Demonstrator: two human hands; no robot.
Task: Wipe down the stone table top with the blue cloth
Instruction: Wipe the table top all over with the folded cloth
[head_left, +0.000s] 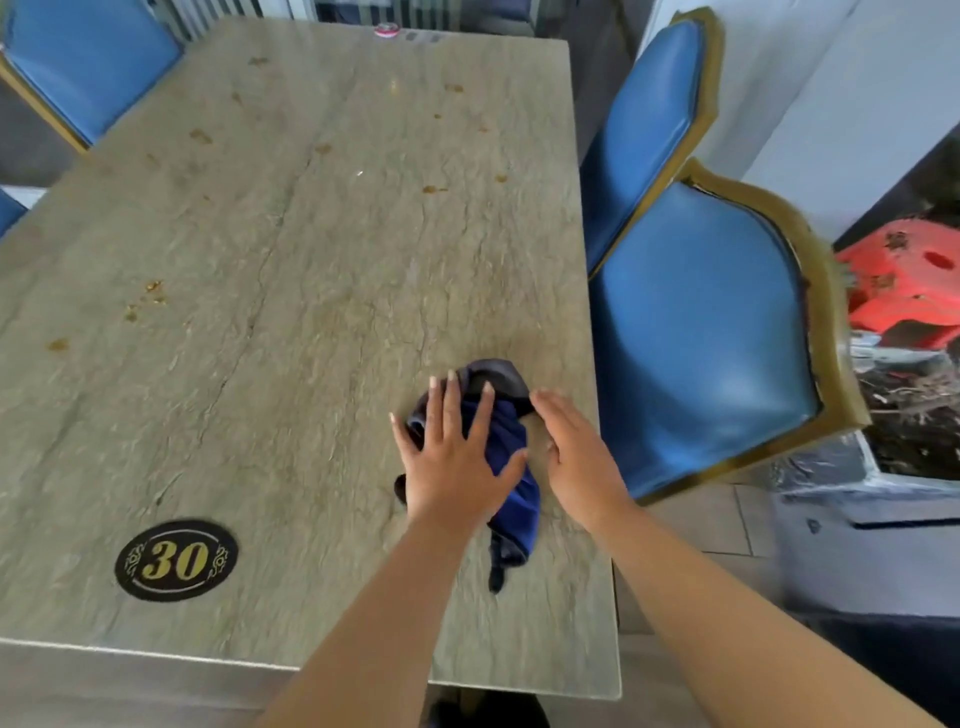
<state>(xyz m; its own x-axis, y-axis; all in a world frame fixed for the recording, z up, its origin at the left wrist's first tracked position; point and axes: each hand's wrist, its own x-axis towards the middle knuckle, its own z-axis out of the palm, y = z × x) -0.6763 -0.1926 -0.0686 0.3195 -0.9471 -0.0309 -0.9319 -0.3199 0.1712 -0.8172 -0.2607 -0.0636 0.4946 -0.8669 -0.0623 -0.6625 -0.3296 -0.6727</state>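
The stone table top (291, 270) is beige-grey with dark veins and carries several brown stains across its far and left parts. A crumpled blue cloth (511, 452) lies near the table's right edge. My left hand (452, 457) presses flat on the cloth with fingers spread. Just right of the cloth, my right hand (576, 452) rests on the table, fingers straight and together, its fingertips at the cloth's grey upper fold.
A black oval badge with the number 30 (176, 560) sits near the front left. Blue chairs with gold frames stand close along the right edge (711, 332) (654, 124) and at the far left (88, 57). A small red-and-white round object (387, 30) lies at the far edge.
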